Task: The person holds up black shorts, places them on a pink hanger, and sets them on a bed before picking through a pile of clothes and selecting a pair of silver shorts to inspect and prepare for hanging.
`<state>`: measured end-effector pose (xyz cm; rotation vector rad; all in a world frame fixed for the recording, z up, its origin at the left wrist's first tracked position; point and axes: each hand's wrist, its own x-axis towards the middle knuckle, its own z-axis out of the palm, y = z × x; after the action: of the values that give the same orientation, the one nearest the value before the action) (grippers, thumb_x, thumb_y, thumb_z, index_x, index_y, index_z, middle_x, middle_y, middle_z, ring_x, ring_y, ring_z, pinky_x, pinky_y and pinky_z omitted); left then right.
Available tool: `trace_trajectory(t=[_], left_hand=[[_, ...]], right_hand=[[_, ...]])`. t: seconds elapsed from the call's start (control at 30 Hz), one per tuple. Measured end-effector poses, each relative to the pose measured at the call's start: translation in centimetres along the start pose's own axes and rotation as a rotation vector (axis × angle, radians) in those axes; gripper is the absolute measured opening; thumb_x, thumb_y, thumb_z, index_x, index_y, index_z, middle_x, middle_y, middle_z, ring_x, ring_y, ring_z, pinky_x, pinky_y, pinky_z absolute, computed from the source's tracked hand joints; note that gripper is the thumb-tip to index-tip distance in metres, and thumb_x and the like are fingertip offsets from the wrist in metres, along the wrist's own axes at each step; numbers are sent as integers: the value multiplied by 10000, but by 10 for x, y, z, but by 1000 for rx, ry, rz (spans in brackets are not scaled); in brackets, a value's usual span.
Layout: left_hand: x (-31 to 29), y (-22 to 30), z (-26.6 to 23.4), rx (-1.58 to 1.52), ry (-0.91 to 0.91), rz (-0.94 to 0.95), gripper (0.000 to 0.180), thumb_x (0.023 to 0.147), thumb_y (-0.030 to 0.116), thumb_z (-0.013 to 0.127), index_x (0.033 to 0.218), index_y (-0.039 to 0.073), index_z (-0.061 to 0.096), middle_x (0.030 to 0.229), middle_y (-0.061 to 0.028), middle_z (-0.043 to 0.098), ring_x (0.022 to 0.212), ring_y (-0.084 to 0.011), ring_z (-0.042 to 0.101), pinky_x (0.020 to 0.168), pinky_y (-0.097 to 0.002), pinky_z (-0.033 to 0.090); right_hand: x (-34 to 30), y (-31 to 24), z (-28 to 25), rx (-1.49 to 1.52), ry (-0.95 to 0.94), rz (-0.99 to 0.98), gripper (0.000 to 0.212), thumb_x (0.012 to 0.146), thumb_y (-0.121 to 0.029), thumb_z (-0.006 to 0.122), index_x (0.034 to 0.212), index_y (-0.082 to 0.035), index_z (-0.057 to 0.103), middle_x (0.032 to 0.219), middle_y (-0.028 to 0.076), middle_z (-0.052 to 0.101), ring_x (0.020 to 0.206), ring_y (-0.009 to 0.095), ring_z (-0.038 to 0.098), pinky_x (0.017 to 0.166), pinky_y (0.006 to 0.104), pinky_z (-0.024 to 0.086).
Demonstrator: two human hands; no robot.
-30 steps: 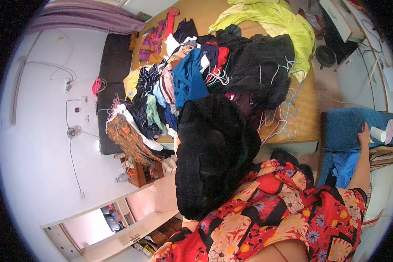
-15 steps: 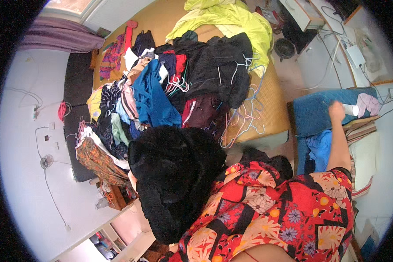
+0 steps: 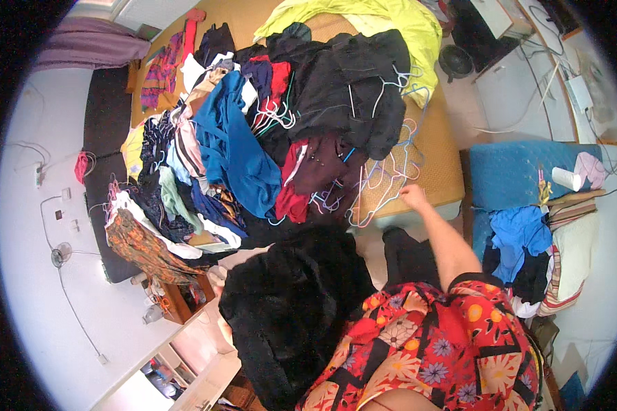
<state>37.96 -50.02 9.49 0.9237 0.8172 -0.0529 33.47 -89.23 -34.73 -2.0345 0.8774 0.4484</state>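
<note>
A large black fuzzy garment (image 3: 291, 301) hangs in front of me, and my left hand (image 3: 218, 279) grips its left edge. The garment covers part of that hand. My right hand (image 3: 413, 197) is stretched over the near right edge of the bed, its fingers curled together beside several thin plastic hangers (image 3: 391, 179). Whether a hanger is between those fingers is too small to tell. Close to the hangers lies a dark maroon garment (image 3: 329, 164), with a black jacket (image 3: 343, 89) above it and a blue garment (image 3: 233, 144) to its left.
A heap of mixed clothes (image 3: 178, 151) covers much of the tan bed (image 3: 439, 151). Bright yellow-green fabric (image 3: 363, 17) lies at the far side. On the right stands a blue padded seat (image 3: 514, 175) with folded clothes (image 3: 521, 236) by it. A fan (image 3: 62, 255) is at the left wall.
My right hand has come left from the blue seat to the hangers on the bed. The black garment has shifted slightly down and right, still in my left hand.
</note>
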Motion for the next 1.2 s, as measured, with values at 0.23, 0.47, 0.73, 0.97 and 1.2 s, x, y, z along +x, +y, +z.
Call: trace_trajectory(t=[0.23, 0.47, 0.73, 0.97, 1.2], left_hand=[[38, -6, -16, -68, -6, 19, 606, 756, 134, 474, 1352, 44, 408, 1353, -227, 426, 1251, -323, 422, 1083, -445, 279], [40, 6, -59, -131, 26, 33, 597, 759, 140, 475, 1346, 43, 421, 1353, -225, 427, 1253, -320, 420, 1084, -443, 278], [46, 12, -72, -187, -23, 19, 563, 771, 169, 477, 1316, 31, 458, 1352, -213, 434, 1264, -301, 407, 1090, -429, 267], [65, 12, -74, -126, -6, -17, 569, 772, 172, 476, 1321, 25, 447, 1351, -210, 434, 1263, -300, 408, 1089, -427, 268], [71, 13, -70, -89, -17, -35, 576, 773, 174, 476, 1326, 18, 435, 1350, -207, 435, 1262, -298, 409, 1088, -424, 270]], right_hand=[[56, -3, 103, 641, 21, 376, 239, 773, -36, 588, 1012, -25, 598, 774, 33, 580, 677, 173, 581, 484, 311, 477], [66, -40, 84, 1082, 175, 665, 164, 775, -71, 605, 938, -69, 589, 757, 39, 574, 699, 179, 553, 554, 342, 451], [62, -42, 97, 526, 385, 587, 202, 729, -83, 608, 913, -5, 583, 779, 123, 617, 546, 234, 591, 436, 338, 469], [59, -42, 101, 293, 531, 535, 325, 651, -187, 654, 938, -34, 646, 957, 211, 647, 951, 357, 606, 853, 418, 466], [81, -14, 116, 527, 699, 681, 303, 659, -125, 695, 941, -39, 621, 823, 142, 656, 804, 316, 635, 699, 397, 506]])
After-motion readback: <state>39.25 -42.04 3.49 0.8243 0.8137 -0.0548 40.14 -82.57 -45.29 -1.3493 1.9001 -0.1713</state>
